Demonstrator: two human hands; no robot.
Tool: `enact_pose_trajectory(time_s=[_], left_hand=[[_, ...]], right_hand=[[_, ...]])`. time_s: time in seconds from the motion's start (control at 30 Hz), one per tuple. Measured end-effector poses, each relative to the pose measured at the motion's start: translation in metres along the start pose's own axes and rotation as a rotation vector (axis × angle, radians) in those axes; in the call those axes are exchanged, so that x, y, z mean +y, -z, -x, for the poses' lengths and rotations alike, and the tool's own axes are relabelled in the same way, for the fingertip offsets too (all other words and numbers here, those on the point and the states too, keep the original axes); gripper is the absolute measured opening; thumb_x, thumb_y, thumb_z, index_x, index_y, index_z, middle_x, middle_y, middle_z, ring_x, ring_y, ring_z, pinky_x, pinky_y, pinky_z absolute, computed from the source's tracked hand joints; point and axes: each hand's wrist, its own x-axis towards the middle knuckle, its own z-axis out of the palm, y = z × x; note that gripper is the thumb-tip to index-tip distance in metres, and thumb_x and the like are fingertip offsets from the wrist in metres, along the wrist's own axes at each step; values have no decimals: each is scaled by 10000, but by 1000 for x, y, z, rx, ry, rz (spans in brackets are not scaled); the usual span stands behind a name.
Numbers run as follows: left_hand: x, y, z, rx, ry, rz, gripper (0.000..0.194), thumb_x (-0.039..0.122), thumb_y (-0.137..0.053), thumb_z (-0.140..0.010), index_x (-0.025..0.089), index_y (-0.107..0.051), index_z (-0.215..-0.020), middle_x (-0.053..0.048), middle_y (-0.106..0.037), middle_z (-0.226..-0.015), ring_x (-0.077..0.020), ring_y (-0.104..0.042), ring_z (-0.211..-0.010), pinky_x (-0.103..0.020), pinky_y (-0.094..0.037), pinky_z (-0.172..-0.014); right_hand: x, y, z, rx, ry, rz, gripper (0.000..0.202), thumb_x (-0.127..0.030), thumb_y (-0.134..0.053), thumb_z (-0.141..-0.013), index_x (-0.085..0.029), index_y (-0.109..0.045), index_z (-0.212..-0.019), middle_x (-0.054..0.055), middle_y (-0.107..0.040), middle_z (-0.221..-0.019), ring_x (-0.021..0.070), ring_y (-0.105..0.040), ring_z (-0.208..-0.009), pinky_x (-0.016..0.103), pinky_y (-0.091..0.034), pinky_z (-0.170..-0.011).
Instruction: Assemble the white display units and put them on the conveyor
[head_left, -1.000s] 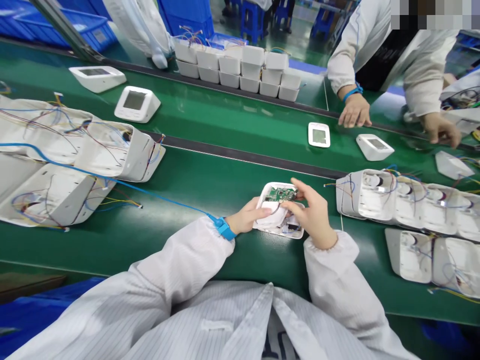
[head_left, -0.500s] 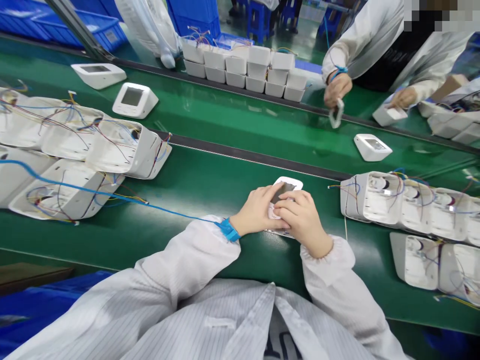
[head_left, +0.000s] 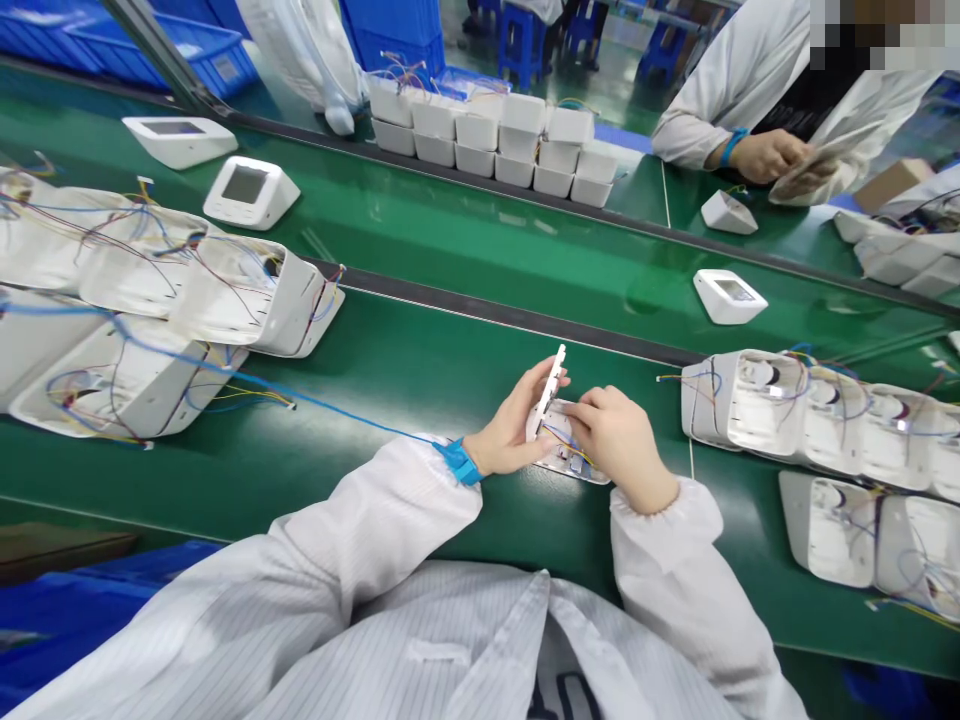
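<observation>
1. The left hand (head_left: 510,430) is clamped on the cover (head_left: 551,385), holding it tilted steeply up, above the left part of the base (head_left: 592,474).
2. The right hand (head_left: 619,440) is just beside it, its fingers bunched over the top right of the base; whether they pinch anything cannot be told.
3. The base lies open on the green bench (head_left: 420,370), between the person and the black strip (head_left: 487,318). Thin wires (head_left: 559,435) show inside it.
4. A blue band (head_left: 459,461) with a blue cord circles the left wrist.
5. Clock directions run from the base, twelve pointing away from the person. Wired shells (head_left: 225,290) sit at ten, more shells (head_left: 757,400) around three.
6. Two white screen units (head_left: 247,193) lie between ten and eleven, a third unit (head_left: 731,297) between one and two.
7. Stacked white cases (head_left: 480,130) stand between eleven and twelve.
8. At one, a co-worker's hand (head_left: 772,155) is near a small white case (head_left: 729,212).
</observation>
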Motion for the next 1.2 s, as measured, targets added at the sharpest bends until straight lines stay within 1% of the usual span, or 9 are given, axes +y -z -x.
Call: enact_pose_trajectory(time_s=[0.07, 0.13, 0.2, 0.33, 0.47, 0.57, 0.67, 0.97, 1.2], left_hand=[[-1, -1, 2, -26, 43, 58, 897, 481, -643, -839, 266, -148, -1555, -163, -338, -1522, -329, -449, -1344, -493, -378, -1127], [-1, -2, 3, -33, 88, 80, 906, 525, -642, -834, 263, -161, -1556, -168, -363, -1512, -332, -464, -1329, -494, -388, -1118], [-2, -2, 4, -18, 106, 96, 903, 533, -642, -836, 261, -168, -1555, -169, -386, -1498, -332, -474, -1321, -501, -383, -1120], [-4, -2, 5, 5, 76, 139, 888, 514, -651, -838, 264, -185, -1551, -169, -377, -1509, -336, -465, -1336, -508, -360, -1136], [-5, -2, 6, 28, 69, 176, 916, 531, -672, -818, 260, -190, -1549, -177, -374, -1517, -353, -450, -1355, -508, -372, -1129], [-4, -2, 6, 44, 70, 176, 928, 551, -677, -807, 257, -200, -1546, -178, -379, -1516, -365, -425, -1378, -514, -369, -1132], [-5, -2, 6, 40, 60, 167, 917, 549, -671, -811, 267, -199, -1545, -173, -379, -1512, -363, -434, -1370, -523, -366, -1133], [-3, -1, 5, 3, 86, 217, 854, 474, -662, -845, 277, -215, -1545, -153, -389, -1502, -335, -453, -1354, -514, -344, -1150], [-2, 0, 4, 35, 153, 189, 898, 551, -680, -806, 241, -265, -1539, -161, -434, -1503, -337, -469, -1350, -481, -357, -1147]], right_hand=[[-7, -6, -2, -49, 14, 92, 148, -125, -609, -866, -206, -723, -915, 74, -621, -785, 224, -495, -753, 369, -338, -618], [-11, -9, -3, -75, 6, 127, 142, -107, -596, -855, -190, -706, -891, 82, -600, -783, 232, -475, -760, 374, -313, -621], [-12, -9, -4, -69, -30, 121, 120, -98, -589, -840, -182, -675, -840, 75, -595, -782, 227, -473, -760, 368, -314, -635], [-10, -10, -4, -19, -83, 35, 92, -114, -596, -833, -187, -642, -800, 45, -606, -758, 207, -493, -744, 347, -348, -665], [-9, -13, -3, 67, -141, -110, 87, -211, -622, -876, -200, -637, -790, 31, -628, -779, 194, -543, -769, 324, -391, -695], [-7, -15, -2, 106, -175, -188, 161, -316, -630, -907, -204, -650, -794, 26, -628, -786, 181, -555, -753, 313, -409, -697], [-6, -17, -2, 109, -151, -215, 203, -350, -598, -940, -208, -677, -819, 28, -635, -791, 179, -562, -756, 313, -416, -700], [-4, -19, -1, 90, -93, -208, 192, -315, -577, -960, -212, -714, -874, 44, -678, -839, 194, -577, -807, 326, -432, -724], [-7, -13, -3, 59, -56, -161, 241, -251, -500, -989, -190, -699, -870, 57, -670, -841, 200, -539, -799, 339, -433, -737]])
